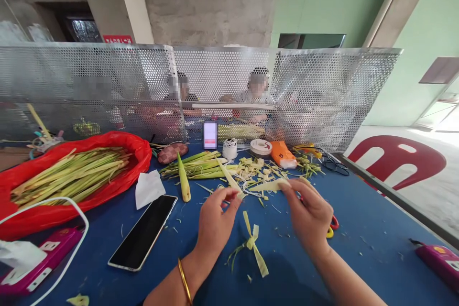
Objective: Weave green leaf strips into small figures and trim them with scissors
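Observation:
My left hand [217,217] is pinched shut on a pale green leaf strip [228,176], whose pointed end sticks up and to the left. My right hand [310,210] grips the end of a pale leaf strip [266,186] that runs across toward the left fingertips. Whether both are parts of one strip I cannot tell. Below and between the hands, a knotted leaf bow [253,243] with thin green stalks lies on the blue table [201,282]. Scissors [333,223] with red and yellow handles lie partly hidden behind my right hand.
Behind the hands lie cut leaf scraps [251,167], green leaves [201,165], white thread [230,149], a tape roll [261,147] and an orange tissue pack [283,154]. A phone [143,232] and red bag [139,146] of leaves are left. People sit beyond the perforated metal screen [222,71].

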Motion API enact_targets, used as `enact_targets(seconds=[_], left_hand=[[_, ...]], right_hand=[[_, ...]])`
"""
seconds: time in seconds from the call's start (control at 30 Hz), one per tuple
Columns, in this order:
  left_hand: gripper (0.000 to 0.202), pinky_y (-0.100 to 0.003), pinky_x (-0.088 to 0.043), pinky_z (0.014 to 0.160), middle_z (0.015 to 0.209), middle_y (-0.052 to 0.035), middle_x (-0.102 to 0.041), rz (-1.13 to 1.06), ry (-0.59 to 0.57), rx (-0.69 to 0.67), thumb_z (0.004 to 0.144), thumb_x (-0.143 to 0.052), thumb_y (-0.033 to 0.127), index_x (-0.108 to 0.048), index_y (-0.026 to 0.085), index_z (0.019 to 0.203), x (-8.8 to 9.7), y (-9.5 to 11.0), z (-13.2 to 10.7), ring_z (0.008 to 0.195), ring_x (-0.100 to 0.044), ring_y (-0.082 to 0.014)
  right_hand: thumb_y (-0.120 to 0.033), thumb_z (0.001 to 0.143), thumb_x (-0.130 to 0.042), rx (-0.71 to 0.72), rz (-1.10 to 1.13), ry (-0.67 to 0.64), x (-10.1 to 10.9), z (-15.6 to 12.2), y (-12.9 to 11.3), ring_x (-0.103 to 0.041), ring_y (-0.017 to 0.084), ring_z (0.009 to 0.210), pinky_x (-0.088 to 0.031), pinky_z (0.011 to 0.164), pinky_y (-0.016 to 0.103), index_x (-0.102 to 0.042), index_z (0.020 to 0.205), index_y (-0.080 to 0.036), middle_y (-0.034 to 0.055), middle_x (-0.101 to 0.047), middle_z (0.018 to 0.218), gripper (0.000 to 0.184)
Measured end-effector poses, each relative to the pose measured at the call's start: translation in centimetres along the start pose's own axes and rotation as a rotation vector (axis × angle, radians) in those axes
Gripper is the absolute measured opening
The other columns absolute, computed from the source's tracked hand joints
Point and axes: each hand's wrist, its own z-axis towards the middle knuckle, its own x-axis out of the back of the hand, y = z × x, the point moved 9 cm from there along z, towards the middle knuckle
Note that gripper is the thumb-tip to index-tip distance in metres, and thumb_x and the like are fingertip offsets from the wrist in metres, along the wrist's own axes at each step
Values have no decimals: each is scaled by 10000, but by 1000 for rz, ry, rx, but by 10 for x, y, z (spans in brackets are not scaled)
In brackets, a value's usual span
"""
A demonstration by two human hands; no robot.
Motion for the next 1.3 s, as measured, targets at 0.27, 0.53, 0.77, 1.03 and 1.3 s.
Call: enact_targets(seconds=[0.27, 0.53, 0.77, 1.03, 1.3], left_hand=[[458, -274, -494, 687, 739, -62, -663, -674, -367, 471, 656, -742, 565, -709, 116, 739, -45, -22, -25, 701, -609, -154], [459, -263, -480, 696, 810, -95, -699, -678, -188, 465, 637, -759, 534, -752, 127, 850, -30, -26, -19, 794, -630, -189], [421, -238, -441, 624, 752, -78, -698, -582, -110, 377, 688, -711, 551, -763, 145, 789, -29, -29, -16, 723, -595, -161], [271, -225, -450, 603, 771, -88, -702, -612, -95, 394, 642, -770, 378, -766, 134, 761, -31, -33, -16, 719, -578, -149], [252, -226, -457, 579, 742, -89, -698, -579, -78, 400, 638, -751, 356, -761, 120, 726, -30, -33, -15, 668, -570, -138]], right_hand=[[-109, 885, -573, 880, -363, -381, -51, -61, -65, -678, 167, 832, -489, 798, 314, -694, 1031, -252, 21, -740, 841, 238], [-343, 842, -686, 542, -210, -354, -44, -40, -40, -656, 222, 792, -500, 737, 344, -574, 1156, -219, 67, -692, 869, 356], [-463, 829, -641, -229, 92, -550, -75, -49, 15, -576, 169, 630, -486, 596, 266, -591, 787, -198, 13, -621, 679, 274], [-387, 829, -638, -333, 161, -463, -72, -54, 18, -548, 149, 605, -461, 577, 244, -657, 748, -188, 9, -629, 667, 216], [-290, 882, -579, -70, -77, -386, -60, -51, -1, -610, 151, 618, -501, 587, 237, -665, 794, -210, 28, -664, 725, 147]])
